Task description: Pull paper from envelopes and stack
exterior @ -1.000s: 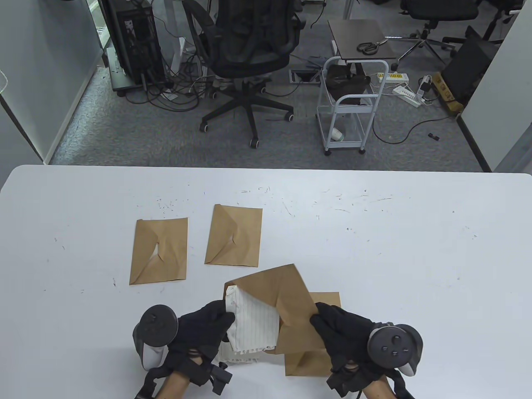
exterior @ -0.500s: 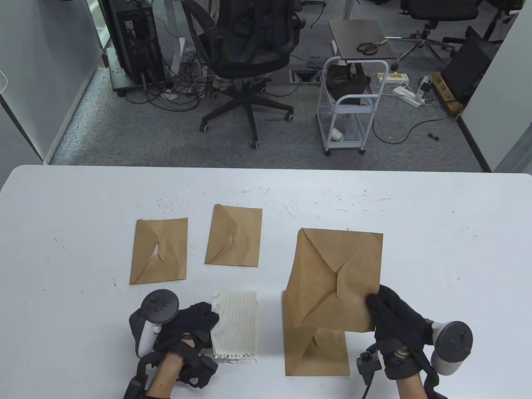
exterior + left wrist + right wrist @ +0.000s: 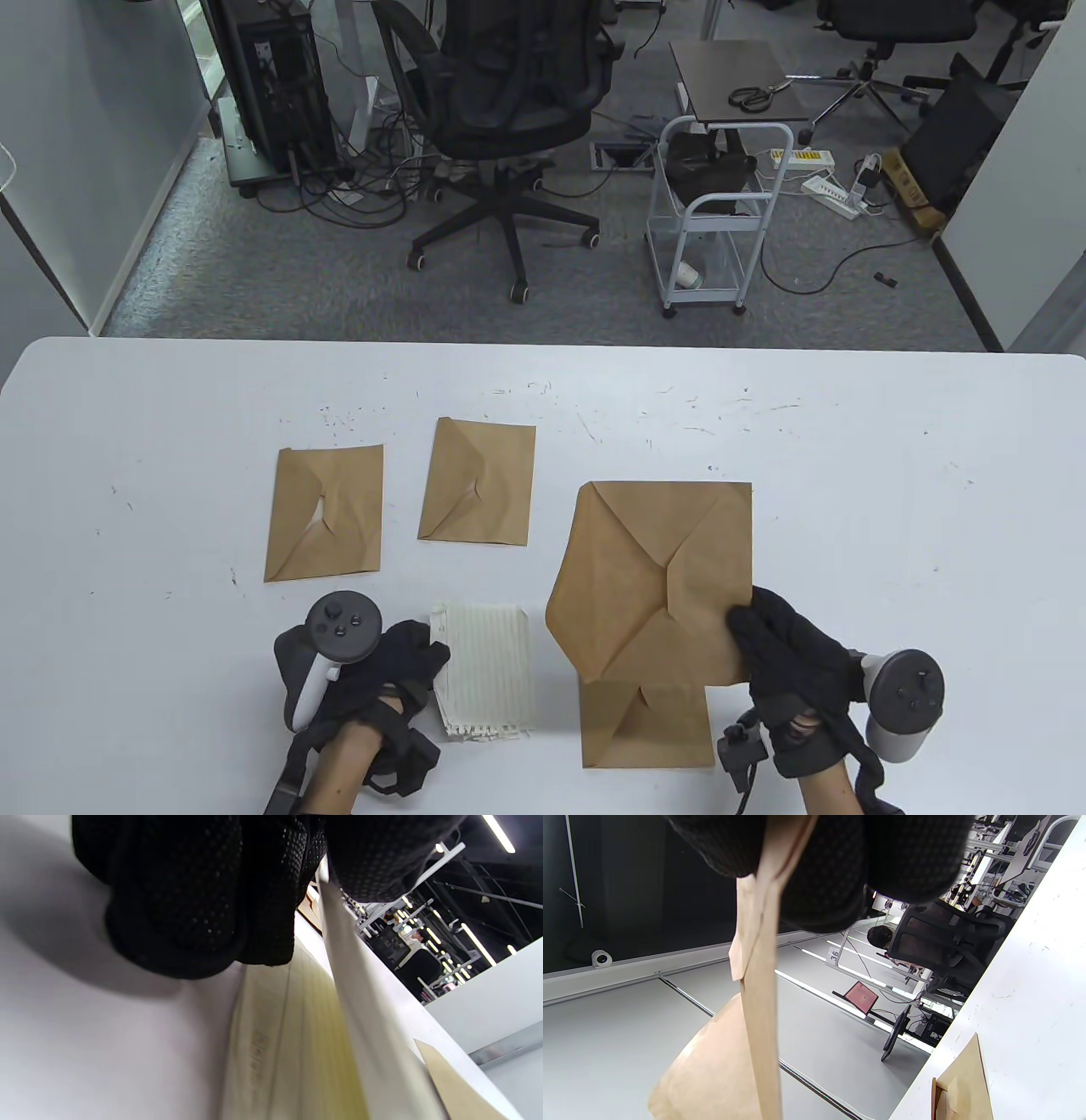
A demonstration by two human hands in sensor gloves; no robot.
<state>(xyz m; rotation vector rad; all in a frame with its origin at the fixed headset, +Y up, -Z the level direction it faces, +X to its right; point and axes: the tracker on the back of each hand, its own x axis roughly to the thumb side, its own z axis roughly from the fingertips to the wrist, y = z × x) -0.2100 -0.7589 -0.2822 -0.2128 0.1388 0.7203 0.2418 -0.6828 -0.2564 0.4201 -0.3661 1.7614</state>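
My right hand [image 3: 785,641] grips the near right corner of a brown envelope [image 3: 662,577] and holds it raised above the table, over another brown envelope [image 3: 649,722] that lies flat. In the right wrist view the held envelope [image 3: 757,993] hangs edge-on from my fingers [image 3: 840,866]. My left hand [image 3: 399,671] pinches the left edge of a white lined sheet [image 3: 484,671] lying on a small stack of paper. In the left wrist view the sheet [image 3: 360,997] is lifted a little between my fingers [image 3: 191,899]. Two more brown envelopes [image 3: 325,514] [image 3: 479,482] lie flat farther back.
The white table [image 3: 891,509] has pen marks along its far part. Beyond the far edge stand an office chair [image 3: 509,102], a white cart [image 3: 713,212] and a small side table with scissors [image 3: 738,76].
The lined sheet came out of the envelope. My right hand carried the envelope right and up over the flat envelope, then slightly left. My left hand laid the sheet on the stack.
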